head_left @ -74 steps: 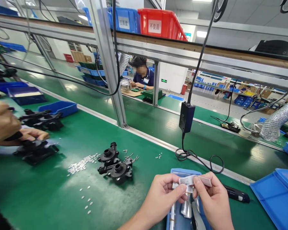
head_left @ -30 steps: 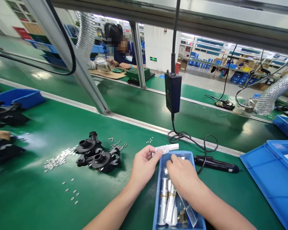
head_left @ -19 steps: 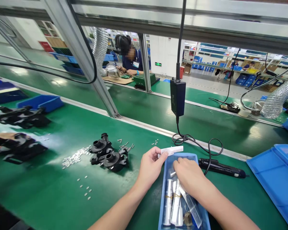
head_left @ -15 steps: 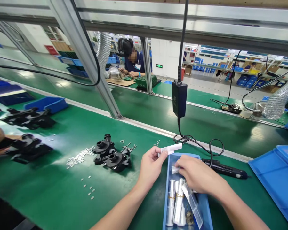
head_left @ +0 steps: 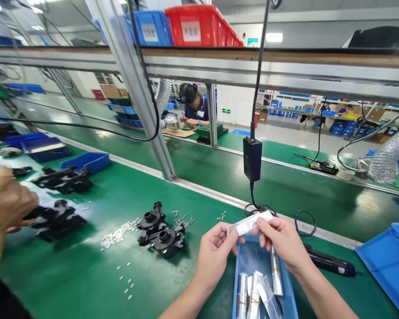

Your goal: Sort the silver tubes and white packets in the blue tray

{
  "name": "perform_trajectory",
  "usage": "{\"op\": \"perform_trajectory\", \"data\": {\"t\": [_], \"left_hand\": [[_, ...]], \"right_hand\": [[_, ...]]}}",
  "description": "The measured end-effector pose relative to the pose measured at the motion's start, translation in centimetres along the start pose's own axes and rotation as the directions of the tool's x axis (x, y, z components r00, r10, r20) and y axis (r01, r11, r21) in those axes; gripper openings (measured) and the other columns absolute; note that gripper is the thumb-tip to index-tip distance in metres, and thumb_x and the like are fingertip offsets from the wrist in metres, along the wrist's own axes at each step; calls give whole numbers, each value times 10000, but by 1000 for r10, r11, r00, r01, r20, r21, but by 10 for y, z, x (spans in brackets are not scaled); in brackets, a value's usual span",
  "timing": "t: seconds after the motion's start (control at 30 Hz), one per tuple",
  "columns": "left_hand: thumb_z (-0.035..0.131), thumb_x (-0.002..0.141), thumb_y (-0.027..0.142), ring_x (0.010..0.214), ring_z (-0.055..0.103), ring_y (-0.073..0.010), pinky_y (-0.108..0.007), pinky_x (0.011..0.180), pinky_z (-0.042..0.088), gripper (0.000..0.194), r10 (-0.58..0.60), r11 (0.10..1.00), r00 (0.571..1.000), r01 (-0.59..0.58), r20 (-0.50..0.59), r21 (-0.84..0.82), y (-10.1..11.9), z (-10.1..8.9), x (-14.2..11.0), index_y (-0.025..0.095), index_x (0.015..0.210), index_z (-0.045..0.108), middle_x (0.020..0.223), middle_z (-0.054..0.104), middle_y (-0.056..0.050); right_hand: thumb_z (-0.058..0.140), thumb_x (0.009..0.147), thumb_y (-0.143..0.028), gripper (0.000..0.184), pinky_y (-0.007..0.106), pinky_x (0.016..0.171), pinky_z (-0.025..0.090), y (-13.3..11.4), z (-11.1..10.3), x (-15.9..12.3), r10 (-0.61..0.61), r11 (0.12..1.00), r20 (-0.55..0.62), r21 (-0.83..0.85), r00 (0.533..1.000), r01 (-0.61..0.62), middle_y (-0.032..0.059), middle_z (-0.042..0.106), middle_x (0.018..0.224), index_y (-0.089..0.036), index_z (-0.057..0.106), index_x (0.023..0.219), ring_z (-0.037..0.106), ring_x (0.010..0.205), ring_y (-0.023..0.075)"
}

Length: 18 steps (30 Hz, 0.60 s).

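A folded white and clear plastic strip (head_left: 249, 225), perhaps a small bag, is stretched between my two hands over the near end of a blue bin. My left hand (head_left: 217, 248) pinches its left end between thumb and fingers. At the other end, my right hand (head_left: 284, 241) grips it with thumb and fingertips. Below, the bin (head_left: 236, 283) holds several clear plastic bundles (head_left: 253, 294), some tied with rubber bands. One more bundle (head_left: 276, 272) leans along the bin's right wall, just under my right hand.
Left of my hands stand black molded parts (head_left: 164, 241), beside small white discs (head_left: 119, 232) and metal pins (head_left: 183, 222). A black electric screwdriver (head_left: 332, 262) lies right of the bin. A power adapter (head_left: 252, 158) hangs overhead. A co-worker's hand (head_left: 11, 199) works at the far left.
My right hand has come up out of the bin and now grips the strip's right end. The view has tilted up. The co-worker's hand at left has moved further into view.
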<state>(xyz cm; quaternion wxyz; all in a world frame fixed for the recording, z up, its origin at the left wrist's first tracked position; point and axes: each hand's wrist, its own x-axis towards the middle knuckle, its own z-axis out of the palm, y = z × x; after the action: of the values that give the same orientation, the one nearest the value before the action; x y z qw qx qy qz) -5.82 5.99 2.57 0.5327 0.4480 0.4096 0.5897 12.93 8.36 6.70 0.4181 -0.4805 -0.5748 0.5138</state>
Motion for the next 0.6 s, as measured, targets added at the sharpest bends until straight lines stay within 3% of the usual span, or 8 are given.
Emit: {"op": "perform_trajectory", "data": {"t": [0.6], "left_hand": [[811,865,529,624,651,-135,-219,598,562,417,6,995,1000,-5,2,-96,3,-3,-2,119,917,754,761,781,-79]], "right_hand": [[715,905,-742,630,266,550,429,9,5,-1,-21,998,-30,-56,999,20,77,701,656,-125,841,904,566,550,149]]}}
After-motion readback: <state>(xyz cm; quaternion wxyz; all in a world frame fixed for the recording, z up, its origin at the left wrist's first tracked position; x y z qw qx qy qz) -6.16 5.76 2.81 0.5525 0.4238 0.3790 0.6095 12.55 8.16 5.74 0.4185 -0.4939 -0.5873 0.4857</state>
